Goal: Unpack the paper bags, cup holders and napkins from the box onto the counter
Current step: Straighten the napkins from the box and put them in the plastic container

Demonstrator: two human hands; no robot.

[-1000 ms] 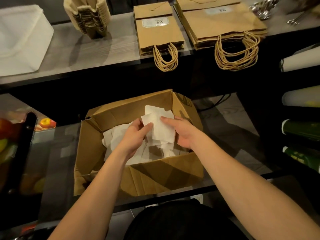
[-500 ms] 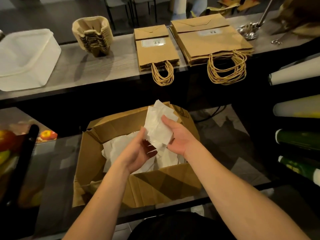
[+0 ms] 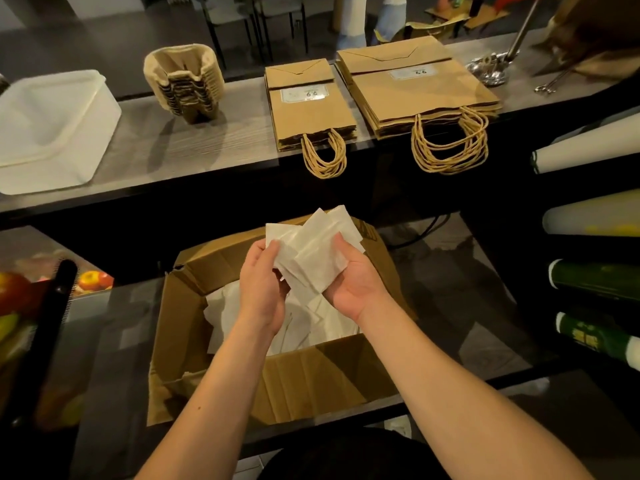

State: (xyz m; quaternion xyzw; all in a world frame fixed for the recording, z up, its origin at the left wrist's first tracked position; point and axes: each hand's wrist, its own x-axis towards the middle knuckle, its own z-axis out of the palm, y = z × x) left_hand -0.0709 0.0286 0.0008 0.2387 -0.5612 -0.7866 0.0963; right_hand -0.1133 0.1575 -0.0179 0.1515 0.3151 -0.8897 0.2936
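White napkins (image 3: 313, 251), a loose fanned bunch, held up above the open cardboard box (image 3: 304, 382) between both hands. Left hand (image 3: 261, 285) grips the bunch's left edge, fingers curled behind, thumb on the front. Right hand (image 3: 353, 282) cups the right side palm-up, thumb pressed on the top sheet, fingers curled under. Bunch is clear of the box rim, sheets skewed at different angles.

More loose napkins (image 3: 242, 317) lie inside the box, heaped unevenly. Box sits on a lower dark shelf (image 3: 104, 341), flaps splayed outward.

Grey counter (image 3: 214, 143) above and behind the box:
- stack of moulded pulp cup holders (image 3: 183, 81), centre-left
- small stack of brown paper bags (image 3: 311, 109), flat, twisted handles hanging over the front edge
- larger stack of paper bags (image 3: 420, 88) just beside it on the right, handles also overhanging
- translucent white plastic tub (image 3: 48, 129) at far left, well apart from the cup holders
- shiny metal stand (image 3: 491, 72) at far right

Rolled sheets (image 3: 592, 220) lie on racks at the right edge. Fruit-print item (image 3: 91, 280) at lower left, partly hidden.
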